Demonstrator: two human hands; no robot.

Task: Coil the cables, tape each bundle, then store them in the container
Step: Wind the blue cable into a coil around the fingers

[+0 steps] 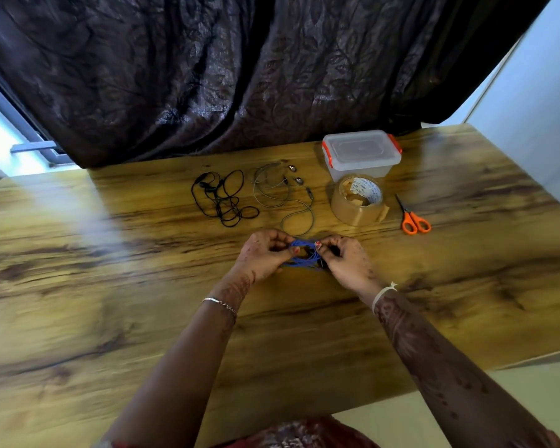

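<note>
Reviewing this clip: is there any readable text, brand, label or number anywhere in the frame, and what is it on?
Nothing can be quoted with confidence.
Tape roll: dark print on the white liner inside the core, too small and blurred to read.
Container: no label or lettering shows on the clear lid or walls.
Scissors: no marking visible.
Blue cable, black cable, grey earphones: no print visible.

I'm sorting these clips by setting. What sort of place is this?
Probably a room in a home, not a workshop: a wood-grain table stands against a dark patterned curtain by a window, with only household items out, a lidded plastic container, packing tape and orange scissors.
</note>
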